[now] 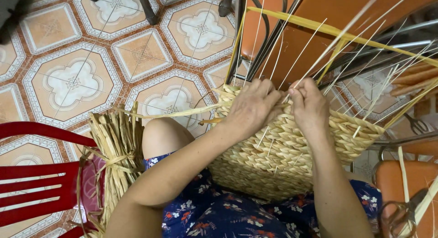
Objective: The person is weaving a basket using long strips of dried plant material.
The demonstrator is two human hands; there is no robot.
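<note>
Woven basket (292, 151) sits on the person's lap, tipped w/ its braided rim up and away from the body, long axis running left-right across the knees. Both hands work at that top rim, side by side and nearly touching. Left hand (252, 106) lies knuckles-up over the rim, fingers curled down and pressed onto the weave, seems to grip a strand underneath but fingertips are hidden. Right hand (309, 108) is just right of it, thumb and fingers pinched together on a thin pale stake (315, 71) that rises up and rightward from the rim. So the strand being worked stands directly ahead of the right hand; the right is nearer, the left braces.

Outward from the basket: many more loose stakes (365, 42) fan up off the rim to the upper right, crossing each other, a thicket around the pinched one. One long flat straw strand (173, 112) trails left from the basket over the bare knee. Left of the basket, a tied bundle of dried straw (116, 151) leans on a red plastic chair (36, 174). Beyond the basket, an orange chair w/ dark metal legs (283, 33). Right and below the basket, scissors (404, 215) on an orange seat. Patterned tile floor (73, 78) all round.
</note>
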